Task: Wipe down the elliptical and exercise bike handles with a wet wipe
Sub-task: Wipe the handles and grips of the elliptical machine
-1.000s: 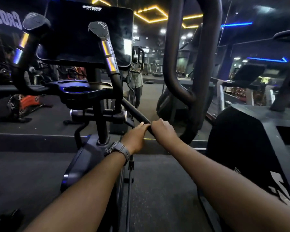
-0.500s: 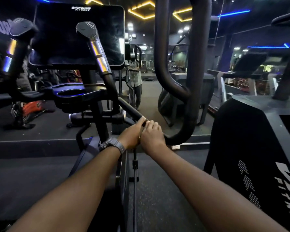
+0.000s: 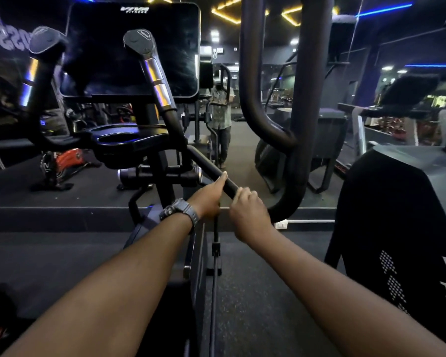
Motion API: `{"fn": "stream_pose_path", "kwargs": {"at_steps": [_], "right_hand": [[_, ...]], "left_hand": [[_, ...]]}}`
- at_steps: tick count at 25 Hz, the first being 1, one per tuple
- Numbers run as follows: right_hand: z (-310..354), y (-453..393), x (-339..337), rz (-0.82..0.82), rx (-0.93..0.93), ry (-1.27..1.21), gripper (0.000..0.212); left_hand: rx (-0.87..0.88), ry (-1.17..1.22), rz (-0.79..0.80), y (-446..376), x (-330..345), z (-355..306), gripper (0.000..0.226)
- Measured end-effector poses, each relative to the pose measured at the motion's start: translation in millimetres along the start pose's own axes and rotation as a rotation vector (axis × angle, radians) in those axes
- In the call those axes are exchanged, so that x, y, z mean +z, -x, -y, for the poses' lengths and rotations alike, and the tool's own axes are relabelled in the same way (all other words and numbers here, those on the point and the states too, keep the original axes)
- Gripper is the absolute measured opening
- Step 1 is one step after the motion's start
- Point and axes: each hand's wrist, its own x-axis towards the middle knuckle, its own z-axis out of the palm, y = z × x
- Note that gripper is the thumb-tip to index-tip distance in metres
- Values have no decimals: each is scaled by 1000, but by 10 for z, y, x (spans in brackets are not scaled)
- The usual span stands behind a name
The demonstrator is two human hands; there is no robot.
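Both hands are on the black padded side handle bar [image 3: 208, 169] of the elliptical, low and centre, just right of the console mast. The left hand [image 3: 208, 199], grey watch [image 3: 180, 211] on its wrist, curls round the bar from the left, thumb laid straight along it. The right hand [image 3: 247, 210] sits just beside it, fingers [image 3: 245, 193] wrapped tight over the bar's near end. No wet wipe shows; if one sits under those fingers, I cannot tell. The dark console screen [image 3: 131, 50] stands above.
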Motion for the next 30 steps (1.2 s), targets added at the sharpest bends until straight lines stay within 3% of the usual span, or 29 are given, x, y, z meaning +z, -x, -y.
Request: {"fn": "stream_pose_path", "kwargs": {"at_steps": [2, 5, 8, 13, 16, 19, 21, 24, 27, 30], "right_hand": [[28, 55, -15, 21, 18, 83, 61], [161, -374, 81, -28, -30, -57, 58], [87, -420, 66, -24, -79, -166, 60], [-37, -240, 59, -61, -123, -26, 66], [78, -436, 65, -33, -184, -75, 58], [-31, -348, -31, -139, -266, -105, 47], [-89, -228, -187, -138, -322, -87, 36], [-1, -340, -637, -126, -204, -309, 23], [287, -610, -1267, -376, -204, -749, 17], [567, -819, -1962, -573, -296, -916, 22]], "left_hand": [[-43, 45, -24, 26, 43, -27, 100], [-73, 134, -86, 52, 82, -40, 85], [-105, 75, -82, 41, 30, 52, 91], [-156, 29, -57, 84, 87, -4, 90], [-164, 55, -40, 68, 61, -30, 83], [-174, 116, -50, 128, -31, -110, 63], [-167, 167, -78, 197, -135, -185, 62], [-186, 378, -390, 202, -574, -237, 53], [-210, 514, -794, 267, -1324, -224, 39], [-227, 455, -892, 380, -1935, -219, 29]]}}
